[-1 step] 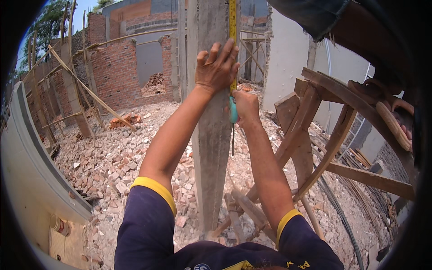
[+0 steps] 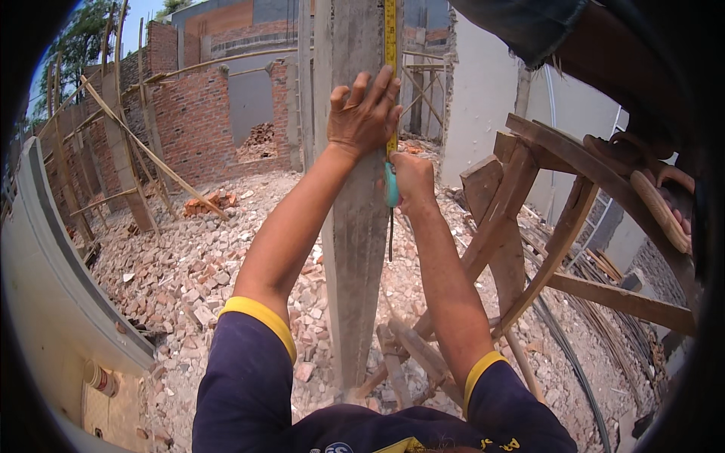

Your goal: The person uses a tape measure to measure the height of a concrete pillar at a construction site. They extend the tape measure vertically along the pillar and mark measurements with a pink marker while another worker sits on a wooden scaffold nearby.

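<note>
A grey concrete column [image 2: 353, 249] stands upright in front of me. Along its right edge runs the yellow blade of a tape measure [image 2: 390, 181], whose teal case is at the lower end with a dark strap hanging below. My right hand [image 2: 413, 180] is closed round that case, its fingertips partly hidden. Higher up, my left hand [image 2: 365, 113] lies against the column with fingers stretched and somewhat apart, the fingertips beside the blade. Whether they press on the blade I cannot tell. The blade's upper end runs out of view.
At the right is a wooden trestle [image 2: 521, 204], with another person's leg and sandalled foot [image 2: 661, 189] on it. Broken brick rubble [image 2: 204, 264] covers the ground. Brick walls [image 2: 192, 124] with leaning poles stand behind. A pale curved wall [image 2: 45, 279] is at left, rods [image 2: 604, 325] at right.
</note>
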Demonstrator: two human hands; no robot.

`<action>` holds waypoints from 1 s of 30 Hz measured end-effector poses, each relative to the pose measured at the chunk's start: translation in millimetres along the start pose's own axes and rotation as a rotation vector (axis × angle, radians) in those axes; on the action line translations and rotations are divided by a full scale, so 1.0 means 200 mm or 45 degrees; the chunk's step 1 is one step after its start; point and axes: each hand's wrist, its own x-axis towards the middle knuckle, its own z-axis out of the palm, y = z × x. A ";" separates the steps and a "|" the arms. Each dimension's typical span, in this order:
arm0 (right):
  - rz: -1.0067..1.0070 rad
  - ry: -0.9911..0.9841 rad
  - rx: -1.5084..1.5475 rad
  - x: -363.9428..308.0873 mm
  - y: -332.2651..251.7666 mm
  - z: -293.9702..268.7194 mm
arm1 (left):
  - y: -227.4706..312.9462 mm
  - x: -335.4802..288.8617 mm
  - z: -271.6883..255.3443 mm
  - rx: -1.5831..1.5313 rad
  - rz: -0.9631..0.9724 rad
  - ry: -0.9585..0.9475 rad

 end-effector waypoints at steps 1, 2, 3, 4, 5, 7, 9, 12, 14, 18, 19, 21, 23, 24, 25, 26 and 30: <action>0.008 0.002 0.003 0.00 0.00 0.00 | 0.00 -0.01 -0.01 0.015 -0.005 -0.017; -0.002 0.004 0.008 0.00 0.00 0.00 | 0.00 -0.01 -0.01 0.008 -0.001 -0.010; 0.000 0.015 0.030 -0.01 0.01 0.00 | 0.00 -0.01 -0.01 0.005 0.000 -0.012; -0.017 0.025 0.053 0.00 0.01 0.01 | 0.00 0.00 0.00 0.002 0.001 -0.014; 0.000 0.035 0.069 0.00 0.00 0.01 | 0.00 0.00 0.00 -0.001 0.002 -0.012; -0.047 0.012 0.104 0.04 -0.02 0.00 | 0.00 0.04 0.03 -0.004 -0.005 -0.012; -0.031 -0.001 0.109 0.05 -0.03 0.00 | 0.00 0.05 0.05 -0.015 0.003 0.004; -0.011 -0.002 0.087 0.06 -0.05 -0.02 | 0.01 0.06 0.05 -0.032 -0.005 -0.003; -0.010 -0.010 0.057 0.05 -0.05 -0.01 | 0.01 0.04 0.04 -0.041 -0.009 -0.010; -0.003 0.019 0.088 0.02 -0.07 0.01 | 0.00 0.04 0.04 -0.040 -0.002 -0.014; -0.005 0.019 0.085 0.01 -0.08 0.01 | 0.00 0.04 0.04 -0.031 0.000 -0.012; -0.011 0.027 0.067 0.00 -0.08 0.01 | 0.00 0.04 0.04 -0.038 0.001 -0.002; -0.021 0.042 0.039 0.00 -0.08 0.01 | 0.00 0.04 0.04 -0.043 0.002 0.008; -0.007 0.029 0.040 0.00 -0.08 0.01 | 0.00 0.04 0.04 -0.046 0.002 0.014; 0.006 0.016 0.042 0.00 -0.07 0.00 | 0.00 0.04 0.04 -0.048 0.003 0.020; 0.009 -0.009 0.051 0.01 -0.07 0.00 | 0.00 0.04 0.04 -0.047 0.006 0.022; -0.026 -0.030 0.070 0.02 -0.04 0.00 | -0.01 0.03 0.04 -0.040 0.012 0.022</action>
